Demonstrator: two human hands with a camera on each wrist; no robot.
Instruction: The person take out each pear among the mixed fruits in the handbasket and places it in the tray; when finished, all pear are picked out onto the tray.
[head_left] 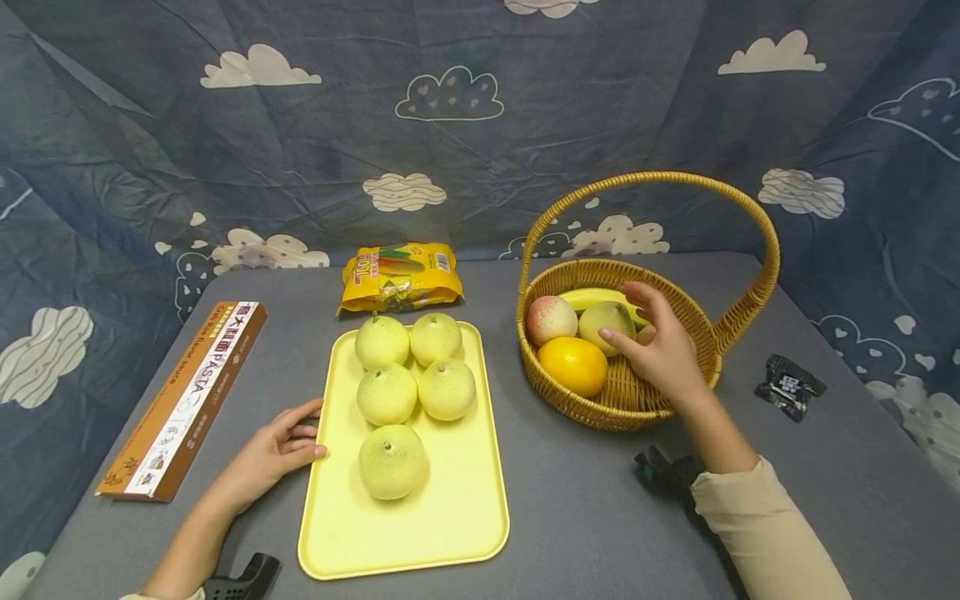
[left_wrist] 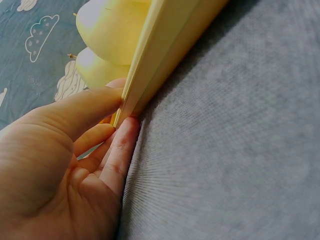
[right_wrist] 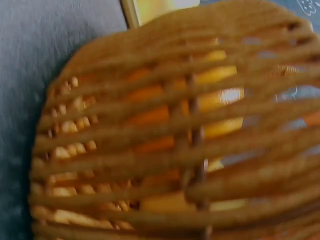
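Observation:
At the left edge of a yellow tray (head_left: 450, 533), my left hand (head_left: 273, 454) pinches the rim, with the thumb on top and fingers against its outer side. Several yellow-green pears (head_left: 392, 462) sit on the tray, most of them toward its far end. My right hand (head_left: 663, 346) is over a wicker basket (head_left: 600, 414), fingers spread and thumb by a greenish round fruit (head_left: 603, 321). Also in the basket lie a peach (head_left: 551, 321), a yellow-orange fruit (head_left: 573, 367) and a banana (head_left: 588, 297). The right wrist view shows only the basket's woven side (right_wrist: 165, 125), blurred, hiding the hand.
A long pasta box (head_left: 183, 400) lies left of the tray. Behind the tray is a yellow snack bag (head_left: 401, 279). The basket's tall handle (head_left: 660, 177) arches over it. A small black packet (head_left: 790, 386) lies to the right.

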